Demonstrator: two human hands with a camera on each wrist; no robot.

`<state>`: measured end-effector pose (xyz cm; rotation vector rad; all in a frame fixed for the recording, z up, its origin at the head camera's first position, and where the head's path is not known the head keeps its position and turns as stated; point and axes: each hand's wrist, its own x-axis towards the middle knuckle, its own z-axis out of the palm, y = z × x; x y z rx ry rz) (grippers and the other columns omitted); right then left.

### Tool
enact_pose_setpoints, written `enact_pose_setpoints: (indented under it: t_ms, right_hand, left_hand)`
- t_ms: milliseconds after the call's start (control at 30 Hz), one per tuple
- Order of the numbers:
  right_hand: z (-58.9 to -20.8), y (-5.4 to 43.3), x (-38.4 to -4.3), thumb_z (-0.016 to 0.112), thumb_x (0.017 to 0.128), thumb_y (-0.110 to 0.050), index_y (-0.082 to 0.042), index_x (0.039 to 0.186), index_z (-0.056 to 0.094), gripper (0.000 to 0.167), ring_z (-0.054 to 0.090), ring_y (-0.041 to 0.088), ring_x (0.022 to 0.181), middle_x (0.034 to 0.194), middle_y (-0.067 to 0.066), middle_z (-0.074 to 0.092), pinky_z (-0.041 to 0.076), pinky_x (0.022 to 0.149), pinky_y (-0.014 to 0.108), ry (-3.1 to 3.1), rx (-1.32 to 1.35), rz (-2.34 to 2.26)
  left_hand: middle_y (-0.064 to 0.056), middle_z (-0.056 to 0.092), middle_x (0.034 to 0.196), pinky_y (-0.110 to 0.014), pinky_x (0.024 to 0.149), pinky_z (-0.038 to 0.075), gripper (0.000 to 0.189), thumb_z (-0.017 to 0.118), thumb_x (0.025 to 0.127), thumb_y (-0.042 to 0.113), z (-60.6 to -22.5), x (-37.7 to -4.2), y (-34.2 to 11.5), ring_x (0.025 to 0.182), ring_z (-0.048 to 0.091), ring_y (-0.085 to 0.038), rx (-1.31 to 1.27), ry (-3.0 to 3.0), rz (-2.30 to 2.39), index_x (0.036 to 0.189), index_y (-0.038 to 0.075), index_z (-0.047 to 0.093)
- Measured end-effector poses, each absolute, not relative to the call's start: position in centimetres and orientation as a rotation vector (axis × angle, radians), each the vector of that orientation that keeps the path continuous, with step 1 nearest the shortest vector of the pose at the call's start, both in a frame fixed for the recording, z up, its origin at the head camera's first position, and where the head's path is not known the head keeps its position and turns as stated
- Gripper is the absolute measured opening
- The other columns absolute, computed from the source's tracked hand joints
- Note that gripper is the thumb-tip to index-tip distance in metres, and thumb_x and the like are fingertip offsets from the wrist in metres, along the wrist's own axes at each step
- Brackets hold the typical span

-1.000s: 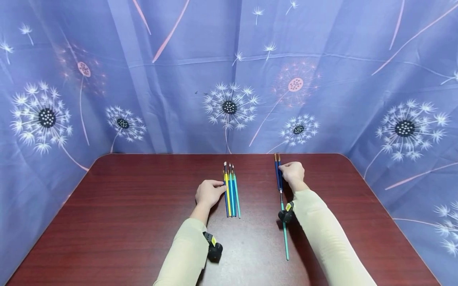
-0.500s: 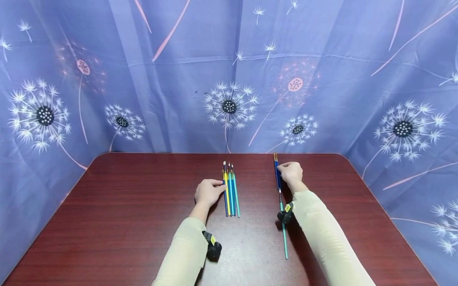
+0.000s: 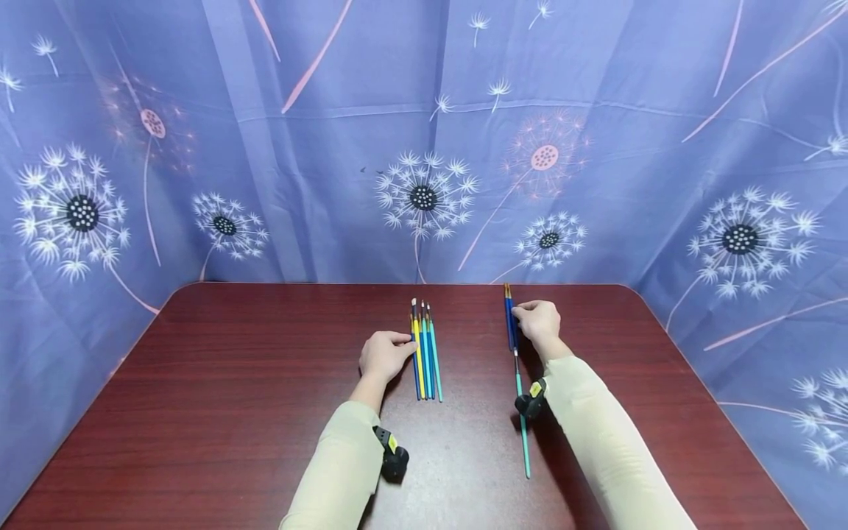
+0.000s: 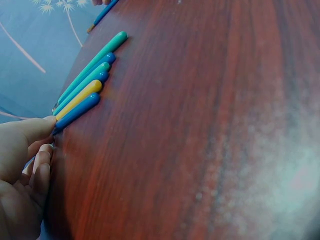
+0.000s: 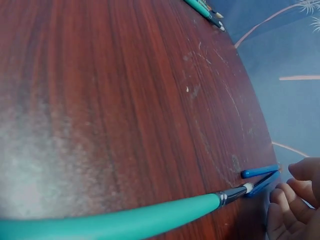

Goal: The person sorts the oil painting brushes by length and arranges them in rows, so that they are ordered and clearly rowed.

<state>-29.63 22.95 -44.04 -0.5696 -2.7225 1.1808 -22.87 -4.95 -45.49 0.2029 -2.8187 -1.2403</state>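
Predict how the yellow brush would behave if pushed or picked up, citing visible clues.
The yellow brush is probably stiff, since it runs straight. It looks slender, so it may be light for its length. Its rounded shape suggests it could roll when pushed, though the blue brush lying close alongside might check that on one side.

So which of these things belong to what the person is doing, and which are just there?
Seemingly part of the job:
brush bunch at the left hand
two blue brushes at the right hand
lone turquoise brush, tip near their handle ends

Just there:
dandelion-print curtain
table
wrist cameras
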Motion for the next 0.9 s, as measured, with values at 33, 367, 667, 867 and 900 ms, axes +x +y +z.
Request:
enact_pose_setpoints:
  t_ms: [33,367,667,867,900]
  right_hand:
    - [-44.0,22.9,-29.5,0.064,0.088,-0.026,-0.005,0.1,0.074,0.026,0.064,0.014,0.067,0.086,0.012,0.073,0.048,0.06,0.022,-2.718,-0.563,1.181]
    - [-43.7,22.5,-28.5,0.064,0.088,-0.022,-0.001,0.103,0.072,0.027,0.057,0.003,0.056,0.08,0.013,0.072,0.048,0.051,0.019,-2.638,-0.518,1.347]
    - [-43.4,21.9,-27.6,0.063,0.089,-0.024,-0.003,0.106,0.071,0.028,0.058,0.01,0.063,0.086,0.015,0.07,0.05,0.053,0.022,-2.587,-0.515,1.493]
    - [-43.3,21.3,-26.8,0.063,0.089,-0.025,-0.005,0.106,0.071,0.027,0.06,0.012,0.067,0.089,0.015,0.07,0.049,0.055,0.023,-2.571,-0.511,1.549]
    - [-43.3,21.2,-26.6,0.062,0.09,-0.025,-0.006,0.106,0.071,0.027,0.06,0.012,0.067,0.09,0.015,0.07,0.05,0.056,0.024,-2.571,-0.504,1.555]
  left_hand:
    - [0.002,0.074,0.09,-0.035,0.062,0.048,0.023,0.07,0.082,0.036,-45.5,-22.9,-4.9,0.086,0.067,-0.02,0.205,-2.819,-1.24,0.101,0.023,0.076]
    - [0.003,0.074,0.09,-0.036,0.066,0.049,0.023,0.071,0.082,0.036,-45.7,-22.9,-5.0,0.088,0.067,-0.02,0.214,-2.821,-1.241,0.101,0.024,0.076]
    - [0.002,0.074,0.094,-0.035,0.066,0.05,0.025,0.068,0.084,0.038,-45.7,-23.0,-4.9,0.089,0.067,-0.02,0.233,-2.826,-1.271,0.103,0.024,0.076]
    - [0.002,0.074,0.092,-0.036,0.067,0.05,0.025,0.069,0.084,0.037,-45.6,-22.9,-4.8,0.089,0.067,-0.02,0.239,-2.821,-1.293,0.103,0.023,0.076]
    - [0.002,0.074,0.092,-0.036,0.067,0.05,0.025,0.069,0.084,0.037,-45.6,-22.9,-4.8,0.089,0.067,-0.02,0.237,-2.822,-1.292,0.103,0.023,0.076]
